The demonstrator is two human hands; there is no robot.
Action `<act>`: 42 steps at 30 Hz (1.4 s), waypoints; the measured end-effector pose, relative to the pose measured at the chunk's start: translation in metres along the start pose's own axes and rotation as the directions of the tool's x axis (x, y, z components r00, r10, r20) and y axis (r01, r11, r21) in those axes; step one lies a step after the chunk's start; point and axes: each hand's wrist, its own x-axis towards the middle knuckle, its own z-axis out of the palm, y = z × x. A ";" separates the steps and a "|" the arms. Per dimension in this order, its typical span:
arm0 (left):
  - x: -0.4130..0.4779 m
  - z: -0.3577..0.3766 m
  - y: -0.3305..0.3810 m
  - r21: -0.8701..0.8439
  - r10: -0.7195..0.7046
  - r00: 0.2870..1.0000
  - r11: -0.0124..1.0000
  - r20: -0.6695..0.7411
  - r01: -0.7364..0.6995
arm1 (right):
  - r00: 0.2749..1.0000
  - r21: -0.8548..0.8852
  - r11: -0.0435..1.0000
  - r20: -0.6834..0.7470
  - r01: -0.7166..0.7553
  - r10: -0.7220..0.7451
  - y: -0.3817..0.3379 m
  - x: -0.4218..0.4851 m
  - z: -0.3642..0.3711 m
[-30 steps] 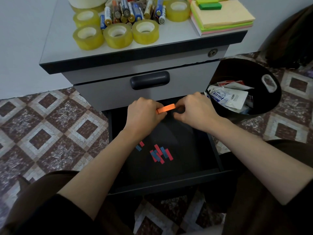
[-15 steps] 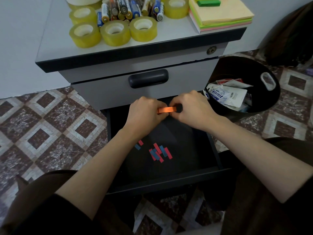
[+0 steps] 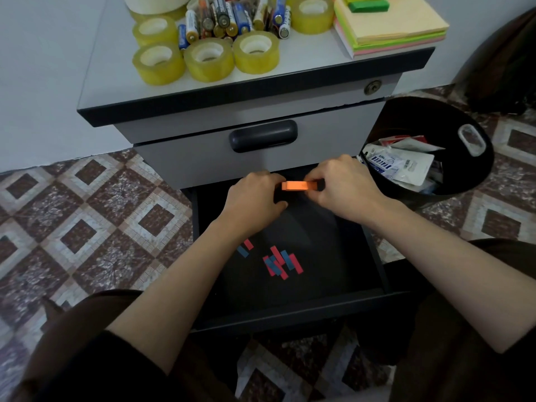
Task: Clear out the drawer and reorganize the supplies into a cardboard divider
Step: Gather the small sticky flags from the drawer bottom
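1. Both hands are pinching one small orange piece (image 3: 295,186) between them. The left hand (image 3: 255,200) is curling its fingers at the piece's left end and the right hand (image 3: 346,190) is closing finger and thumb on its right end. They are holding it above the back of the open drawer (image 3: 290,313), just below the closed drawer's front.

2. Clearing out is looking nearly done to me. Tape rolls (image 3: 208,60), batteries (image 3: 224,20) and sticky-note pads (image 3: 390,23) are already sitting on the cabinet top (image 3: 313,58), and packets are lying in the black bin (image 3: 475,169) to the right.

3. Left inside the drawer, as far as I am seeing, is only a small scatter of red and blue strips (image 3: 282,262) lying loose on its dark floor, nearer the front.

4. Reorganizing does not appear to have begun. No cardboard divider is showing anywhere in view, so all the sorting is yet to come.

5. What the orange piece is, I cannot say. A dark bit is showing at its right end behind the right hand's fingers, and I cannot tell whether that belongs to it.

6. The back of the drawer is lying in shadow under the hands, so anything there is hidden. The battery pile and the large pale roll are being cut off by the top edge.
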 end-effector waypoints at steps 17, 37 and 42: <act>-0.003 -0.004 0.005 0.031 0.018 1.000 0.999 0.006 -0.018 | 1.000 -0.020 1.000 0.022 -0.013 0.013 0.000 -0.001 0.001; -0.029 -0.012 0.000 0.071 0.050 0.997 0.996 -0.056 -0.046 | 0.987 -0.014 0.988 0.057 0.151 -0.150 -0.025 -0.016 -0.004; -0.045 -0.031 0.004 0.139 0.029 0.999 0.990 -0.025 -0.025 | 0.977 -0.032 0.977 0.040 0.210 -0.209 -0.042 -0.035 -0.016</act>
